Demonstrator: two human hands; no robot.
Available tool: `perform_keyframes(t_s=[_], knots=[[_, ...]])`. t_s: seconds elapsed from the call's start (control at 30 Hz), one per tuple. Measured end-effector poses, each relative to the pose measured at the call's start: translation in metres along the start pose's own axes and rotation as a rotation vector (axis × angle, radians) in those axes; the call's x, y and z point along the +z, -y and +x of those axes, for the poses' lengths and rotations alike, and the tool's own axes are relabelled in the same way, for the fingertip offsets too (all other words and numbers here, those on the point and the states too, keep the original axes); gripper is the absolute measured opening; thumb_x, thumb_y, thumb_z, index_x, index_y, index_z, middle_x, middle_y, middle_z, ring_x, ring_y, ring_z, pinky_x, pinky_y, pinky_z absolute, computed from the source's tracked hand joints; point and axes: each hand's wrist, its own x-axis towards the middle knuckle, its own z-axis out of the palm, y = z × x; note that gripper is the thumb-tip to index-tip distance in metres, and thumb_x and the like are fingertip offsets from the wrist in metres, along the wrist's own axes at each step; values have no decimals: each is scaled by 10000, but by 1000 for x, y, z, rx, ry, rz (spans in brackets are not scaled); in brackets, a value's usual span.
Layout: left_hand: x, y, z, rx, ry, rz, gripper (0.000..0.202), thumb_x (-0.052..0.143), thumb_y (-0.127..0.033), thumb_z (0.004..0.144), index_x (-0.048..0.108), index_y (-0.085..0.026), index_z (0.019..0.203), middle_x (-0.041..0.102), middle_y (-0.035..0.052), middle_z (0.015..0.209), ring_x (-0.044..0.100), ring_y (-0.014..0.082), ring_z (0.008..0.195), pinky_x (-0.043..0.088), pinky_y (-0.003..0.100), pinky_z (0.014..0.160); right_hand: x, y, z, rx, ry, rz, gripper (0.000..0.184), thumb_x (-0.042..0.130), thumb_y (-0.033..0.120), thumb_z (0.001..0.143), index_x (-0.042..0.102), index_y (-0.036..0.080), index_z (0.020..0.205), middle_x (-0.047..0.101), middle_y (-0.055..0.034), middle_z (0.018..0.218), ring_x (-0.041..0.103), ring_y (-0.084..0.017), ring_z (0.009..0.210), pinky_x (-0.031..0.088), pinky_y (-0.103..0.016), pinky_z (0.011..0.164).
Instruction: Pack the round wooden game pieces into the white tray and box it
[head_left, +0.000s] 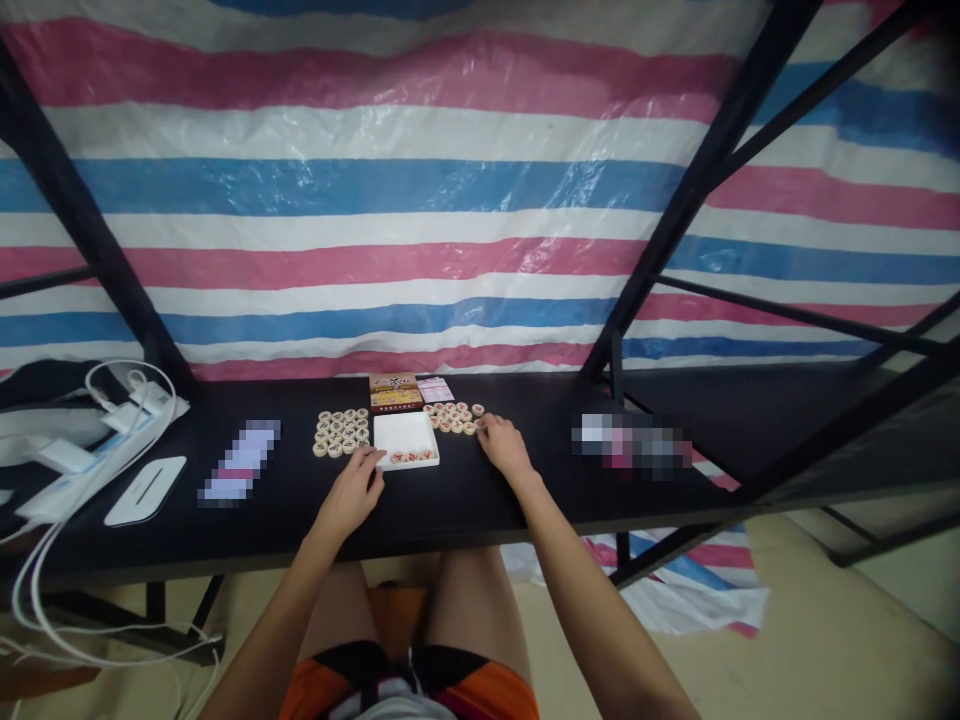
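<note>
A shallow white box tray [403, 437] lies on the black table, with several red-marked Chinese chess pieces [411, 457] along its near edge. My left hand [358, 488] is at the tray's front left corner, its fingers curled against the edge. My right hand [507, 447] has its fingertips closed around a chess piece [481, 425] at the right end of a loose group of red-marked pieces [452, 415]. Left of the tray, dark-marked pieces [341, 432] sit in neat rows, the nearest partly behind my left fingers.
A printed cardboard box [395, 392] and a pink-and-white paper [436, 389] stand behind the tray. Farther left are a blurred-out lit item [241, 460], a white flat device [145, 491] and a power strip [105, 460] with cables. Black metal posts [675, 230] frame the table before striped sheeting.
</note>
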Motion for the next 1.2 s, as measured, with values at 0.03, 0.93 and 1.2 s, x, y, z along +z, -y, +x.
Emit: perform_keyframes(t_s=[0.03,0.93,1.2], knots=[[0,0,0,0,2,-10,312,402,-215,890,527,-195,1175,527,88,1176,561,213,1074,461,359,953,-2,0,0,32,-2,8,197,432,248,905,562,177,1034,620,-103,1023,565,-208,950,393,-282,756],[3,6,2,7,-5,-86,347,413,-137,849,496,-184,1183,570,98,1148,578,206,1039,477,354,907,10,137,-46,-571,-41,300,206,425,251,919,601,156,971,638,-84,915,528,-200,965,373,-326,855],[6,11,2,48,-61,12,237,443,-176,866,574,-188,1062,647,78,1033,604,205,961,493,349,866,16,135,-50,-585,-125,323,182,473,270,892,616,168,937,634,-76,907,527,-202,944,391,-321,830]])
